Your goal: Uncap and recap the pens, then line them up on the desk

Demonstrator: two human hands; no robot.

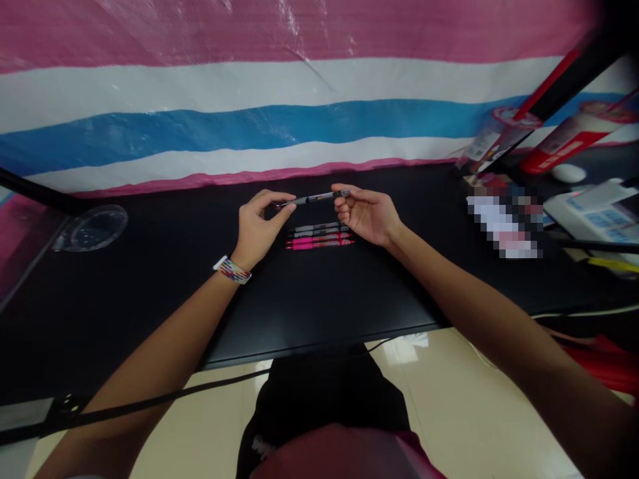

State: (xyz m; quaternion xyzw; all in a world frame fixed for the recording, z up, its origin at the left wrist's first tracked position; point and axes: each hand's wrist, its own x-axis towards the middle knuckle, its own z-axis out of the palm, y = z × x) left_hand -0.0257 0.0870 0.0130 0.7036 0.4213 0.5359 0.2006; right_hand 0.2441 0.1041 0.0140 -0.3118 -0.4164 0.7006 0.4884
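Note:
A clear-barrelled pen with dark parts is held level above the black table, one end in each hand. My left hand pinches its left end between thumb and fingers. At the other end, my right hand grips it between thumb and forefinger, the remaining fingers curled in. Just below the held pen, several pens lie side by side on the table: grey-and-black pens at the back and pink-red pens in front. My right fingers partly cover the right ends of the back ones.
The black table runs up to a striped plastic sheet. A round clear plastic lid lies at left. Along the right stand two drink cups, a white egg-shaped thing and a white keypad device. A dark cable crosses below the table edge.

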